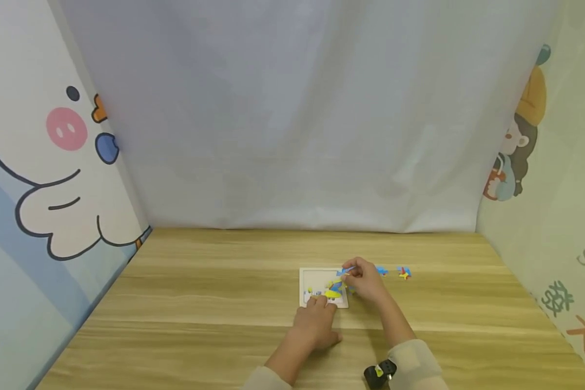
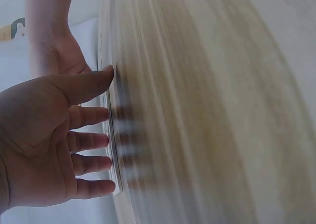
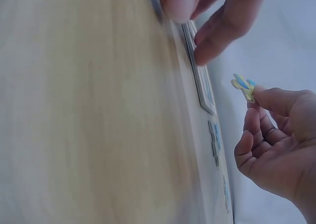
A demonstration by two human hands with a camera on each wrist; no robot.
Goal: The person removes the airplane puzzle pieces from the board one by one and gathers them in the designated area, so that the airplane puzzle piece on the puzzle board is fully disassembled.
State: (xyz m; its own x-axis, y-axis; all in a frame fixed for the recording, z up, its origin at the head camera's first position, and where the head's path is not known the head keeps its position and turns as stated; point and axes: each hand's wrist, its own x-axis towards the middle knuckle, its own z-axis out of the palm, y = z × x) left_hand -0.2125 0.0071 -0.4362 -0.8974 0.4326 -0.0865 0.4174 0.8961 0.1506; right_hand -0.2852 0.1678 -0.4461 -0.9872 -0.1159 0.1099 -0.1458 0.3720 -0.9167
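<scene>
A right hand (image 1: 368,283) pinches a yellow-and-blue puzzle piece (image 3: 243,87) — lifted, thumb against fingers. Just below the pinch lies a white tray (image 1: 301,287); the left hand (image 1: 316,324), fingers straight, touches its near edge — loose pieces (image 1: 403,272) lie right of the pinch.

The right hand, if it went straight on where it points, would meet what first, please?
Most likely the puzzle tray, towards which the right hand points with its pinched puzzle piece, though depth is unclear and it might pass over.
</scene>
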